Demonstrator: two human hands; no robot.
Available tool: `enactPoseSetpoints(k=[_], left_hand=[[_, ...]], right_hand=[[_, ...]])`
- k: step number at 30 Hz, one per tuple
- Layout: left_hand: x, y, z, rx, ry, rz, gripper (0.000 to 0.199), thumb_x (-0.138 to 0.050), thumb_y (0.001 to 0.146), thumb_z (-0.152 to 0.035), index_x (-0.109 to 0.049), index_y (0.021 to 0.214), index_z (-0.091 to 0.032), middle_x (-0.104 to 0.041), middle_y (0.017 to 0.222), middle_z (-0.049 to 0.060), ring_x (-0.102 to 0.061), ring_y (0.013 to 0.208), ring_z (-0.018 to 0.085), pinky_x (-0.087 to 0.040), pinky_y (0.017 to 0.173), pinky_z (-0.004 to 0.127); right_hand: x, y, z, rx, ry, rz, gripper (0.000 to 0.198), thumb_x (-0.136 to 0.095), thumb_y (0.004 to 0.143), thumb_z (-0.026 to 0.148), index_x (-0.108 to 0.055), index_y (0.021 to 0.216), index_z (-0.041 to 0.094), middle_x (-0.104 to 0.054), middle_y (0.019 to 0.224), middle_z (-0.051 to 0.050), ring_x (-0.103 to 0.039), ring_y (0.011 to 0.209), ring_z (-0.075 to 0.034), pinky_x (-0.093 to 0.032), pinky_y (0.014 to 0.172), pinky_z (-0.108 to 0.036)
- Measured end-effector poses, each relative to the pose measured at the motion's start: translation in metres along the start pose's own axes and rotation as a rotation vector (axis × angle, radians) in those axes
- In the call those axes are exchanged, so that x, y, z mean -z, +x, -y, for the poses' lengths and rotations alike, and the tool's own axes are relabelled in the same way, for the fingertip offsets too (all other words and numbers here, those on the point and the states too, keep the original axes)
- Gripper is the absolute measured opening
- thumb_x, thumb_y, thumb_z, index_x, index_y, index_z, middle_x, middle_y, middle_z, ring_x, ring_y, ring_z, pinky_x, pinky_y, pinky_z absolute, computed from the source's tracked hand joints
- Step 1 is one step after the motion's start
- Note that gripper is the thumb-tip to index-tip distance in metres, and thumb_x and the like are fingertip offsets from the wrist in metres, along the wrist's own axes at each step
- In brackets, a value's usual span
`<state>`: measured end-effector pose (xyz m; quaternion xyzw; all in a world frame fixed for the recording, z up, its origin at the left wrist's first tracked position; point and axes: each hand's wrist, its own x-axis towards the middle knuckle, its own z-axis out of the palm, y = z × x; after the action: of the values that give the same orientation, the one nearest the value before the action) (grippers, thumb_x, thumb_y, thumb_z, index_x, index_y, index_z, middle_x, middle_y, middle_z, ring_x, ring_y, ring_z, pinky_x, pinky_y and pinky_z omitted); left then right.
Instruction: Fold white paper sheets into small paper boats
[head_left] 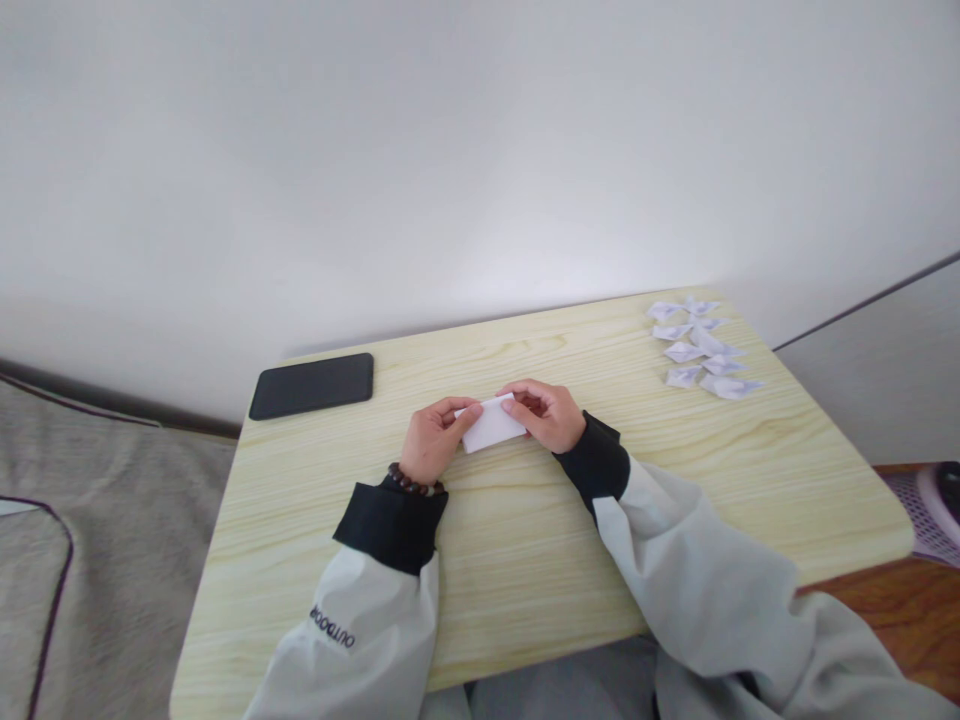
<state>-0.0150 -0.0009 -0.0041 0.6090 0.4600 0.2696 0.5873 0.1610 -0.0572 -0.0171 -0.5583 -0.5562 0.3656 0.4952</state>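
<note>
A small white folded sheet of paper (493, 426) is held between both hands near the middle of the table. My left hand (435, 437) pinches its left end, thumb on top and fingers behind. At the upper right corner, my right hand (549, 413) grips the paper with the thumb pressed on its face. The fingertips behind the sheet are partly hidden. Off to the right lie several white folded paper figures (705, 342), grouped in two columns, apart from my hands.
A black smartphone (312, 386) lies at the back left of the wooden-topped table (525, 560). Behind the table's far edge rises a white wall (480, 150). A purple mesh basket (922, 515) stands on the floor at the right, and grey fabric (127, 520) spreads at the left.
</note>
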Motion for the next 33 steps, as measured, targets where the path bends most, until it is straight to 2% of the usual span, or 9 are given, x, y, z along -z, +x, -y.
enactPoseSetpoints(k=[20,25,27,30,33], left_hand=[[0.000,0.000,0.001,0.011,-0.012,-0.005,0.044,-0.067,0.067,-0.052,-0.068,0.087,-0.012,-0.063,0.059,0.002,-0.049,0.049,0.009,-0.034,0.044,0.018],[-0.002,-0.001,0.002,0.002,0.051,-0.045,0.043,-0.066,0.068,-0.052,-0.069,0.085,-0.012,-0.058,0.053,0.000,-0.045,0.045,0.009,-0.030,0.041,0.018],[-0.004,-0.003,0.001,-0.028,0.126,-0.073,0.042,-0.063,0.070,-0.052,-0.070,0.085,-0.013,-0.053,0.047,-0.002,-0.040,0.040,0.008,-0.027,0.039,0.019],[-0.008,-0.007,-0.002,-0.152,0.284,-0.105,0.036,-0.061,0.073,-0.048,-0.072,0.082,-0.015,-0.046,0.042,-0.004,-0.036,0.039,0.008,-0.026,0.039,0.020],[-0.011,-0.010,-0.005,-0.282,0.404,-0.124,0.030,-0.059,0.076,-0.043,-0.074,0.080,-0.017,-0.050,0.045,-0.003,-0.037,0.041,0.008,-0.030,0.042,0.021]], right_hand=[[0.001,-0.001,0.001,-0.015,0.002,0.005,0.028,-0.056,0.080,0.038,-0.065,0.093,0.015,-0.062,0.066,-0.001,-0.052,0.051,-0.009,-0.043,0.044,-0.020],[0.001,0.000,0.003,0.039,-0.065,0.005,0.025,-0.055,0.081,0.036,-0.065,0.091,0.016,-0.062,0.065,-0.001,-0.052,0.051,-0.009,-0.042,0.046,-0.020],[0.000,0.000,0.006,0.079,-0.129,0.003,0.021,-0.055,0.081,0.033,-0.065,0.087,0.016,-0.063,0.067,-0.001,-0.050,0.050,-0.008,-0.042,0.046,-0.020],[-0.002,0.000,0.009,0.154,-0.221,0.010,0.016,-0.054,0.081,0.030,-0.064,0.080,0.017,-0.066,0.075,-0.003,-0.051,0.052,-0.008,-0.041,0.047,-0.020],[-0.003,-0.001,0.010,0.209,-0.282,0.025,0.014,-0.053,0.082,0.027,-0.062,0.078,0.017,-0.065,0.073,-0.003,-0.051,0.053,-0.008,-0.041,0.048,-0.019]])
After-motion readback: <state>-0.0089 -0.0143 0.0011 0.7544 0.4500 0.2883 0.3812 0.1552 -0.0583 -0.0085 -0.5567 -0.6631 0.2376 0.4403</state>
